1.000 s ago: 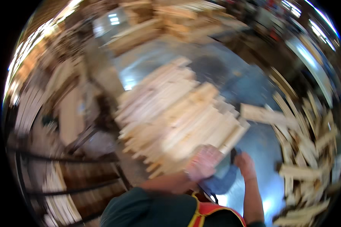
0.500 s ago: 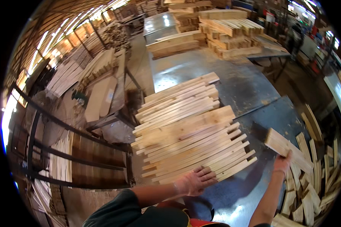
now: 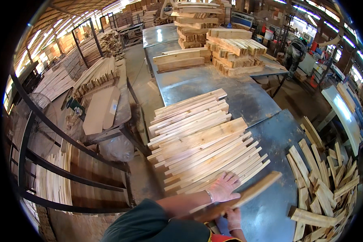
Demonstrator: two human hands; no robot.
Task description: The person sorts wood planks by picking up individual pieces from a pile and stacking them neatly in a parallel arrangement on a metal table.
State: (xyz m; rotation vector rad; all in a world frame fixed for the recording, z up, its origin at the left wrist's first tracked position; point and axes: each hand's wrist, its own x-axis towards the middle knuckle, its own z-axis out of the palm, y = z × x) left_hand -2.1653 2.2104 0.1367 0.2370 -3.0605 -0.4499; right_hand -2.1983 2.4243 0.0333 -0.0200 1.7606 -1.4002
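A row of pale wooden boards (image 3: 207, 150) lies side by side on the metal-topped table, most of them on edge and their ends uneven. My left hand (image 3: 225, 188), in a thin pale glove, rests flat on the nearest boards with its fingers stretched out. Just in front of the row, my right hand (image 3: 233, 218), gloved too, grips a single wooden board (image 3: 256, 189) from below. That board slants up to the right, and its lower left end passes under my left forearm.
The metal table (image 3: 266, 226) carries stacked boards (image 3: 238, 52) at its far end. Loose offcuts (image 3: 324, 189) pile up at the right. On the left stand a dark metal frame (image 3: 68, 147), a fan (image 3: 38, 115) and a low bench. A person (image 3: 295, 52) stands far back right.
My right hand has brought its board from beside the offcut pile leftward to the near side of the row. My left hand stays on the boards. The view has shifted slightly.
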